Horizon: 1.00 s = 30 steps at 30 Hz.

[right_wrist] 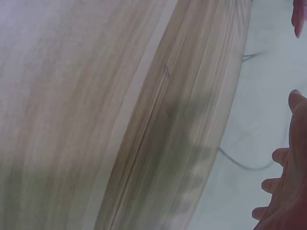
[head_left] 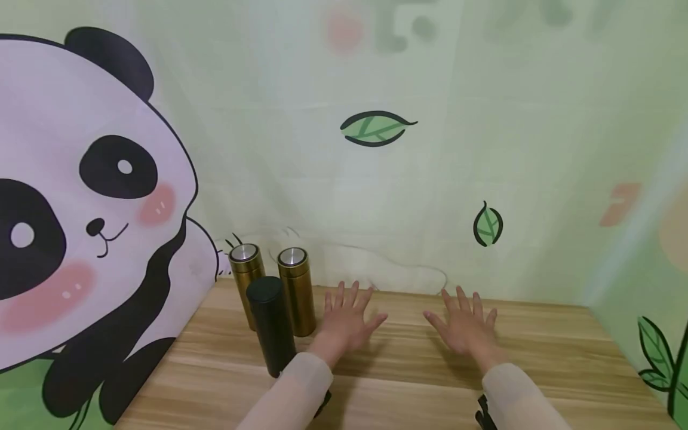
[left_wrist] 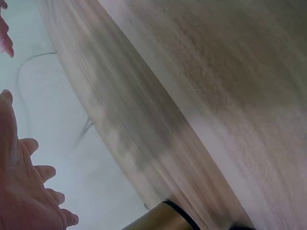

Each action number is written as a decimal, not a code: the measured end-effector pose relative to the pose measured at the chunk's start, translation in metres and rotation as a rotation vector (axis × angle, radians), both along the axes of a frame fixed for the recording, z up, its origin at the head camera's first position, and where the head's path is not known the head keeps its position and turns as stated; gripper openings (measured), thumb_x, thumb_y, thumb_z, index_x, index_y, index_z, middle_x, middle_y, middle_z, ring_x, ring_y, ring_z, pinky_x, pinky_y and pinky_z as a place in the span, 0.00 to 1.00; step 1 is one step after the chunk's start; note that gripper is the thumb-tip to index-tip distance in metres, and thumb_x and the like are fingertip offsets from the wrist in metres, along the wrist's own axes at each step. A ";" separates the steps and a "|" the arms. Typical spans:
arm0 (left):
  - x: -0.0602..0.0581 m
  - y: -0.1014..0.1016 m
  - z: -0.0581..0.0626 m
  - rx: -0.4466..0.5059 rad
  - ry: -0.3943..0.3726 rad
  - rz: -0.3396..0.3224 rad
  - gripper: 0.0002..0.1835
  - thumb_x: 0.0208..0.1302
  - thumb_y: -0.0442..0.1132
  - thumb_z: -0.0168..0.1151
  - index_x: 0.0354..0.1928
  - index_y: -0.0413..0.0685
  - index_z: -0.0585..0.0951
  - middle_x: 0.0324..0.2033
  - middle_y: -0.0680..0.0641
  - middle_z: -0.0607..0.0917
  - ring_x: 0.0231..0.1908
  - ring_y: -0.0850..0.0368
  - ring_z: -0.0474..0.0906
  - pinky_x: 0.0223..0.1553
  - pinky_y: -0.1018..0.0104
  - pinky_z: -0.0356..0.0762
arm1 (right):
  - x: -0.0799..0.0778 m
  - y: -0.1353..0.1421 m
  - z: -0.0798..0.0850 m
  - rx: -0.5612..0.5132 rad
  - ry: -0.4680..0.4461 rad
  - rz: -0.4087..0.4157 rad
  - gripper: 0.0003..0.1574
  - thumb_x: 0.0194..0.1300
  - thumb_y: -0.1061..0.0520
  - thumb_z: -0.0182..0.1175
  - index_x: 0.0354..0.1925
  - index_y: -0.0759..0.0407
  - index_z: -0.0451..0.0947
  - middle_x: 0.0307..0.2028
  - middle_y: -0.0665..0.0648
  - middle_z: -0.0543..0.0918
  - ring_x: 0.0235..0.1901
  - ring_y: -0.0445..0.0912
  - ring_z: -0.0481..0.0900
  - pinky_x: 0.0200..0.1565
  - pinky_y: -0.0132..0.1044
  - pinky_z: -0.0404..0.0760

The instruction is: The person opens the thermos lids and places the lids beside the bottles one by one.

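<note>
In the head view my left hand [head_left: 346, 319] is held palm down over the wooden table [head_left: 398, 382], fingers spread and nothing in them. To its left stand a black cylindrical bottle [head_left: 273, 328] and two gold thermos bottles with silver-topped lids, one gold bottle [head_left: 297, 292] right beside the hand and another gold bottle [head_left: 248, 286] farther left. My right hand [head_left: 464, 325] hovers over the table to the right, its fingers spread as well and holding nothing. The left wrist view shows part of a gold bottle [left_wrist: 165, 219] below the left fingers.
A pale green cloth backdrop [head_left: 398, 197] with printed leaves rises behind the table's back edge. On the left it carries a large panda print [head_left: 107, 239]. Another green panel [head_left: 645, 263] borders the right side.
</note>
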<state>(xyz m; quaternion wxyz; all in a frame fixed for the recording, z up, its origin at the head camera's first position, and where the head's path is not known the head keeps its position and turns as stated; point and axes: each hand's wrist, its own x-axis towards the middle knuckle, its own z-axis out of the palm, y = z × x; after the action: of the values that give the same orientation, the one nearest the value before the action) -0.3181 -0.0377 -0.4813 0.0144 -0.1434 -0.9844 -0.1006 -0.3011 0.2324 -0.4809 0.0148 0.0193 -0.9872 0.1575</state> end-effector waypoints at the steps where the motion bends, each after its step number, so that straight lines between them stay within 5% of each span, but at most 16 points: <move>1: 0.001 -0.001 0.000 0.003 0.003 -0.001 0.44 0.72 0.78 0.32 0.82 0.67 0.54 0.83 0.46 0.51 0.83 0.38 0.39 0.79 0.33 0.36 | 0.000 0.000 0.000 -0.004 0.006 0.003 0.63 0.69 0.14 0.32 0.82 0.55 0.49 0.82 0.71 0.43 0.78 0.77 0.36 0.65 0.85 0.30; 15: 0.040 -0.017 0.001 0.077 0.055 -0.063 0.44 0.71 0.78 0.33 0.81 0.64 0.59 0.82 0.47 0.55 0.83 0.38 0.40 0.77 0.31 0.42 | 0.022 -0.019 0.005 -0.048 0.065 0.092 0.59 0.69 0.16 0.38 0.81 0.50 0.54 0.82 0.68 0.48 0.78 0.76 0.38 0.65 0.85 0.33; 23: 0.074 -0.036 0.001 0.182 0.033 -0.128 0.44 0.71 0.77 0.37 0.81 0.62 0.60 0.82 0.47 0.55 0.82 0.37 0.42 0.77 0.29 0.42 | 0.045 -0.039 -0.002 -0.062 0.105 0.156 0.50 0.74 0.25 0.48 0.80 0.49 0.58 0.81 0.65 0.56 0.78 0.73 0.47 0.67 0.84 0.43; 30: 0.096 -0.057 0.000 0.265 -0.031 -0.154 0.44 0.70 0.79 0.37 0.81 0.67 0.57 0.82 0.48 0.54 0.82 0.37 0.42 0.75 0.27 0.43 | 0.059 -0.055 -0.008 -0.139 0.082 0.209 0.52 0.72 0.22 0.46 0.81 0.48 0.57 0.81 0.62 0.55 0.79 0.71 0.48 0.69 0.81 0.46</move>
<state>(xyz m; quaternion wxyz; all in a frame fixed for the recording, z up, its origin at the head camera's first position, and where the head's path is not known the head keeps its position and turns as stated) -0.2219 -0.0945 -0.4814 0.0100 -0.2136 -0.9488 -0.2325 -0.2419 0.1779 -0.4889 0.0399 0.1274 -0.9650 0.2256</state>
